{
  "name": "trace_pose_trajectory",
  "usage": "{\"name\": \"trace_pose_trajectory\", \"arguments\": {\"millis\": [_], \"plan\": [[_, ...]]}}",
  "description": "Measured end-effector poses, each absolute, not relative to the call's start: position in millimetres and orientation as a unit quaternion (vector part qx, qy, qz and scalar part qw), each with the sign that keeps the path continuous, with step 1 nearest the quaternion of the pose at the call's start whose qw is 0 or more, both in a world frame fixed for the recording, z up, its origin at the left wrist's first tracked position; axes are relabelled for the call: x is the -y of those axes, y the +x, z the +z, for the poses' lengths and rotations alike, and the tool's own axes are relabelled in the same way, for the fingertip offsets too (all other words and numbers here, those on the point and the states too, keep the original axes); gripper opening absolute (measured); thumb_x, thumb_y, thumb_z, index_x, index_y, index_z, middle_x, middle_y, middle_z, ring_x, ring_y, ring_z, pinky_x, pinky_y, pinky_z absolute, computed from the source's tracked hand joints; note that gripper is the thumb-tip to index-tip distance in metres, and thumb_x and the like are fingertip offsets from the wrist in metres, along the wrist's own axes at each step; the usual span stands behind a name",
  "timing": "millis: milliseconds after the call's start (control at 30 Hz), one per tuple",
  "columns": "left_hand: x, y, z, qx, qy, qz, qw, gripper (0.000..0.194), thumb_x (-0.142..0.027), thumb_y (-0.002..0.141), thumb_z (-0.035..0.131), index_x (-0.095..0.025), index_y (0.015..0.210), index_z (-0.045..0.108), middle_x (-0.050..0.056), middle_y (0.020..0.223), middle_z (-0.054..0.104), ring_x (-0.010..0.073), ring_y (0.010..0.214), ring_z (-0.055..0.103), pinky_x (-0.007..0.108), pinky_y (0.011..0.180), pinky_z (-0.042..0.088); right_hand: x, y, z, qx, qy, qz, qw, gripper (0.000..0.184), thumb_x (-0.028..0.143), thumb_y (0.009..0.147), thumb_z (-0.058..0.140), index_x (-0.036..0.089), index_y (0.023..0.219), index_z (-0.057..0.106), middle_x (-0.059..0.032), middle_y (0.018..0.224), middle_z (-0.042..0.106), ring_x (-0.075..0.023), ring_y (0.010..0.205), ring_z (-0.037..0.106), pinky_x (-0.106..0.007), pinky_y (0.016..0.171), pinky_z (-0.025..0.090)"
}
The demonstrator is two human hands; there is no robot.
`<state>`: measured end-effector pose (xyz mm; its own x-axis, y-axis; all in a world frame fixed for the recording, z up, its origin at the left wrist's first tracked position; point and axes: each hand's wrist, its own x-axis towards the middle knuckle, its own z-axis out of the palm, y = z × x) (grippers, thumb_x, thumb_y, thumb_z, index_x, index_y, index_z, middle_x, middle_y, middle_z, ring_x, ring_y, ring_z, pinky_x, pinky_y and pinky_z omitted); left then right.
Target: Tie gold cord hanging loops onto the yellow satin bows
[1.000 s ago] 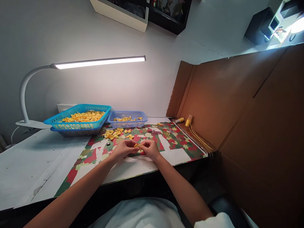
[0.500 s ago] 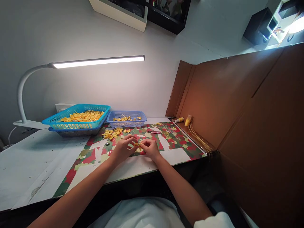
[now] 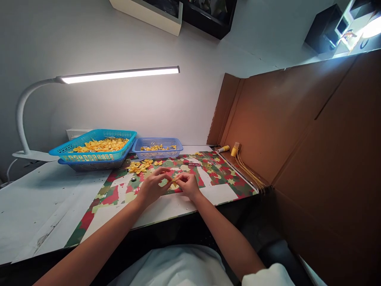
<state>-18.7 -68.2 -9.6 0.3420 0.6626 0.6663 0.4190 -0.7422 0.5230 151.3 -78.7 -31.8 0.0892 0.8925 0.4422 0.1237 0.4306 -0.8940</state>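
My left hand [image 3: 152,186] and my right hand [image 3: 187,184] meet over the red, green and white patterned mat [image 3: 226,180], fingers pinched together on a small yellow bow piece [image 3: 173,181] held between them. A loose pile of similar yellow bows [image 3: 139,166] lies on the mat just beyond my left hand. Both forearms rest across the table's front edge.
A turquoise basket [image 3: 92,151] heaped with yellow pieces and a smaller blue basket [image 3: 157,153] stand at the back. A white desk lamp [image 3: 119,74] arches overhead. Cardboard walls [image 3: 297,131] close the right side, with yellow thread spools [image 3: 235,151] and strands [image 3: 250,174] along them. Small red clippers [image 3: 192,163] lie on the mat.
My hands stay together on the yellow piece; the left fingers have lifted and shifted slightly over it. The view has tilted a little.
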Motion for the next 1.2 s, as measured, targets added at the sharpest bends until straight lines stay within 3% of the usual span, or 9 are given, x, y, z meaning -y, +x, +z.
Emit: {"name": "trace_pose_trajectory", "arguments": {"millis": [133,267,400,700,1067,1200], "plan": [[70,-16,-7,-0.370,0.784,0.462,0.188,0.030,-0.048,0.078,0.067,-0.020,0.086,0.068,0.007,0.094,0.070,0.0188,0.072,0.066,0.027,0.055,0.053,79,152,-30,0.600,-0.433,0.314,0.594,0.018,0.029,0.067,0.068,0.021,0.053,0.062,-0.0041,0.071,0.069,-0.0184,0.066,0.063,-0.029,0.059,0.053],[68,-15,-7,-0.389,0.770,0.433,0.262,0.037,-0.055,0.074,0.069,-0.018,0.074,0.067,0.002,0.067,0.068,0.0146,0.054,0.059,0.024,0.049,0.046,77,152,-30,0.605,-0.439,0.306,0.590,0.018,0.025,0.066,0.069,0.020,0.051,0.060,-0.0038,0.068,0.069,-0.0187,0.068,0.065,-0.030,0.063,0.053],[63,-15,-12,-0.405,0.747,0.416,0.323,0.042,-0.059,0.071,0.069,-0.017,0.069,0.067,0.000,0.055,0.062,0.0140,0.049,0.054,0.023,0.045,0.039,76,152,-32,0.606,-0.446,0.297,0.588,0.019,0.025,0.066,0.070,0.020,0.050,0.060,-0.0034,0.069,0.069,-0.0178,0.066,0.064,-0.029,0.061,0.052],[61,-13,-14,-0.418,0.707,0.404,0.403,0.047,-0.062,0.059,0.078,-0.016,0.062,0.066,-0.001,0.053,0.059,0.0138,0.050,0.053,0.022,0.045,0.040,80,153,-29,0.619,-0.456,0.277,0.576,0.023,0.025,0.068,0.070,0.020,0.049,0.058,-0.0036,0.068,0.069,-0.0175,0.067,0.064,-0.028,0.062,0.052],[61,-10,-16,-0.417,0.686,0.417,0.426,0.045,-0.059,0.057,0.076,-0.016,0.060,0.065,0.001,0.053,0.061,0.0131,0.047,0.052,0.023,0.046,0.038,88,147,-23,0.629,-0.497,0.203,0.563,0.021,0.018,0.069,0.067,0.021,0.051,0.056,-0.0022,0.067,0.068,-0.0174,0.067,0.062,-0.028,0.065,0.050],[61,-11,-16,-0.423,0.693,0.434,0.389,0.040,-0.055,0.062,0.073,-0.016,0.059,0.063,-0.001,0.051,0.058,0.0123,0.047,0.049,0.023,0.045,0.033,93,145,-25,0.626,-0.531,0.160,0.548,0.039,0.026,0.079,0.063,0.021,0.043,0.048,-0.0001,0.052,0.056,-0.0149,0.055,0.052,-0.028,0.059,0.043]]}}
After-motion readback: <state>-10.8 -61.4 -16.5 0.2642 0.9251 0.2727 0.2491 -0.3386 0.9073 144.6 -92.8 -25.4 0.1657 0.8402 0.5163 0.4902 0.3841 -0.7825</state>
